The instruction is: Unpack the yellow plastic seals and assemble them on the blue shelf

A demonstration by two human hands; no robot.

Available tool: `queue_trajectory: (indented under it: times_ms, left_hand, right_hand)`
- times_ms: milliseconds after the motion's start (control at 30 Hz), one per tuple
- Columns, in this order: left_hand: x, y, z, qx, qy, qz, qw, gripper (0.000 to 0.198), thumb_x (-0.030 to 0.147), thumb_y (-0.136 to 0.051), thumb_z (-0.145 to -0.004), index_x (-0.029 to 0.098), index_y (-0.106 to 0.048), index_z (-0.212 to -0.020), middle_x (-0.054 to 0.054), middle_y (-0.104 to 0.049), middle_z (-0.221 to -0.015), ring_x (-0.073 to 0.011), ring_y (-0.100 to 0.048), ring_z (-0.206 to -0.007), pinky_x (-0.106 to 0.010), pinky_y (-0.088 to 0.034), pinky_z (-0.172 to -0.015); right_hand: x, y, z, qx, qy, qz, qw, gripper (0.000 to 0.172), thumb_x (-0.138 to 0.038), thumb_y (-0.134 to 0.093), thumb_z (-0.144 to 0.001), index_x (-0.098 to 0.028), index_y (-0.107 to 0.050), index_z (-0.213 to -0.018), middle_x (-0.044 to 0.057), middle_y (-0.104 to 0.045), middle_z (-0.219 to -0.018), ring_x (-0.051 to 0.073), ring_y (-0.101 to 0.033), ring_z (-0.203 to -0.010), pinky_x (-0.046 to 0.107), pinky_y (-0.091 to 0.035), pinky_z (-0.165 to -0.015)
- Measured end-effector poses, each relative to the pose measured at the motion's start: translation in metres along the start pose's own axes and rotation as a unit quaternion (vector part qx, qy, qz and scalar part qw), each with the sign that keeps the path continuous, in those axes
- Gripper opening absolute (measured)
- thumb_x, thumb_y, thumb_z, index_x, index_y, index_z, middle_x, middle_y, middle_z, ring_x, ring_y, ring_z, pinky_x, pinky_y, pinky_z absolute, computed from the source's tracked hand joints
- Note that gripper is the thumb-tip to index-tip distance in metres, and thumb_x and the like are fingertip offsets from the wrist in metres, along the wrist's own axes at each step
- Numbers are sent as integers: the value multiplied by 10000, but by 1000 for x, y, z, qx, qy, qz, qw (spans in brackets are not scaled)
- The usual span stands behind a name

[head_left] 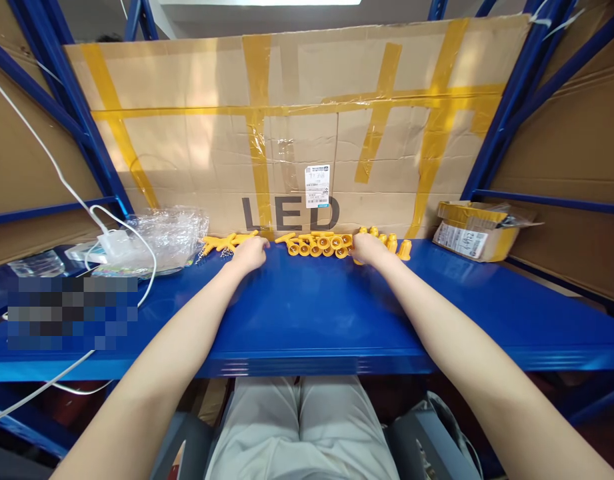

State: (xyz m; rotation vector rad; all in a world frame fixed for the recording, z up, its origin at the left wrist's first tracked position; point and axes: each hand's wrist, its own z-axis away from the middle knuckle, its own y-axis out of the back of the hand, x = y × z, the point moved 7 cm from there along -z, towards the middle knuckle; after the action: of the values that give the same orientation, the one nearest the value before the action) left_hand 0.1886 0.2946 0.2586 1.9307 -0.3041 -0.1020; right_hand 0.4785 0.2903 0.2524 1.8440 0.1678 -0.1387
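My left hand (250, 255) reaches to the back of the blue shelf, fingers curled at the right end of some yellow branched pieces (227, 243). Small metal chains (227, 253) hang from these pieces. What lies inside the left fingers, if anything, is hidden. My right hand (369, 248) is closed at the right end of a row of yellow cup-shaped pieces (323, 251), with a bit of yellow showing under its fingertips. More yellow cups (405, 250) stand upright just beyond it. Between the hands, slim yellow pieces (287, 238) lie beside and on top of the cups.
A large taped cardboard sheet (201, 153) marked LED stands behind. To the left are clear plastic bags (167, 233), a white power adapter (115, 247) and a white cable (51, 160). An opened small carton (477, 230) sits at right. Blue rack posts (511, 100) flank the shelf (307, 313).
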Motion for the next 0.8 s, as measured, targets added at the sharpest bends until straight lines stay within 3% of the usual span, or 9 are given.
queue_trajectory:
  times_ms: [133,300,467,600,800]
  left_hand:
    - [-41,12,0,31,122,-34,991,355,185,-524,-783,203,-702,-1090,-136,-696,-1126,-311,-628,-1077,-414,-498,-902]
    - [-76,10,5,25,188,-56,980,357,239,-552,-788,185,-695,-1111,-172,-645,-1191,-336,-585,-1135,-433,-481,-912]
    - [-80,-5,3,-2,164,-47,985,490,192,-540,-758,264,-627,-1235,-131,-586,-1273,-328,-525,-1215,-463,-460,-958]
    - [-74,-11,0,-1,131,-38,991,461,248,-593,-735,320,-642,-1188,-106,-567,-1297,-361,-473,-1265,-509,-450,-966]
    - [-71,-16,2,-44,119,-45,991,435,133,-525,-766,293,-629,-1157,-103,-511,-1364,-340,-443,-1297,-493,-449,-957]
  right_hand:
    - [-21,1,8,-37,63,-65,995,134,-286,-740,-732,-176,-682,-783,128,-704,-810,295,-673,-828,376,-513,-742]
    - [-47,-12,20,-65,110,-103,986,231,-291,-745,-706,-184,-617,-866,48,-678,-853,212,-642,-791,278,-476,-676]
    - [-58,-24,24,-78,118,-135,981,238,-309,-710,-740,-196,-580,-904,10,-651,-817,186,-626,-787,263,-464,-697]
    - [-59,-25,25,-91,128,-135,978,263,-321,-693,-773,-179,-573,-959,29,-654,-859,189,-626,-814,270,-462,-724]
    - [-59,-26,24,-91,137,-129,978,359,-318,-695,-788,-171,-554,-1083,64,-670,-972,215,-634,-908,290,-470,-777]
